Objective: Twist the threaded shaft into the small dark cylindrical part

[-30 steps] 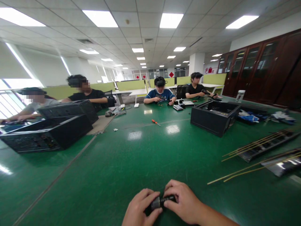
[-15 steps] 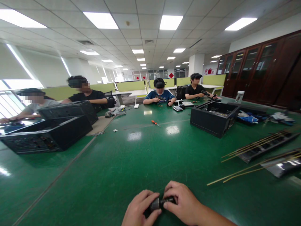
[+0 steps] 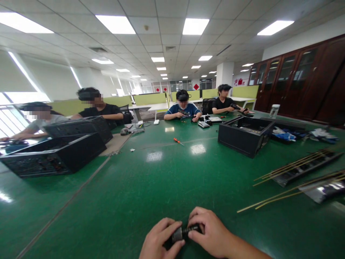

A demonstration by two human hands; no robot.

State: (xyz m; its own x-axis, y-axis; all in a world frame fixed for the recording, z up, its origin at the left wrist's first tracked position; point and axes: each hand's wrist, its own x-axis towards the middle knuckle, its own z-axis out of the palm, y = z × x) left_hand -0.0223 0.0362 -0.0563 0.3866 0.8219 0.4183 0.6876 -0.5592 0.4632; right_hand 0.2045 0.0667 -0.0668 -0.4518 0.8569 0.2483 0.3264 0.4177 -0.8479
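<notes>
A black cylindrical tool (image 3: 178,235) with a grey collar and a thinner, ribbed dark end lies between my hands, low at the front of the green table. My left hand (image 3: 161,239) wraps round its thicker end, thumb and fingers closed on it. On the thinner end, the fingers and thumb of my right hand (image 3: 206,230) are pinched together. My palm and fingers hide much of the tool, so its exact kind cannot be made out.
Black computer cases (image 3: 88,153) stand at the left, and another case (image 3: 244,138) at the right. An orange-handled screwdriver (image 3: 177,141) lies mid-table. Thin brass-coloured rods (image 3: 291,167) rest at the right. Several people sit around the far side, one handling a dark tool (image 3: 184,113).
</notes>
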